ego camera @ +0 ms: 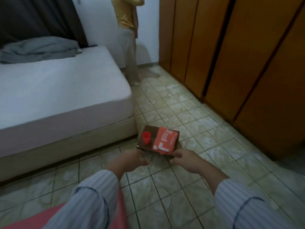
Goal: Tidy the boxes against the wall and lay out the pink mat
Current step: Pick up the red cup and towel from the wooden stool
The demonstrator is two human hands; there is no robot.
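A flat brown box (149, 129) lies on the tiled floor beside the bed's corner. On it stand a red cup (146, 137) and a folded orange cloth with white letters (163, 140). My right hand (184, 158) is at the box's near right corner, with thumb and fingers pinching its edge. My left hand (132, 160) hovers at the near left edge with its fingers loosely curled, and I see nothing in it. A strip of the pink mat (24, 219) shows at the bottom left, under my left sleeve.
A low bed (57, 90) with a grey blanket fills the left side. Wooden wardrobe doors (239, 55) run along the right. Clothes (130, 38) hang on the far white wall. A corridor of tiled floor (181, 104) runs between bed and wardrobe.
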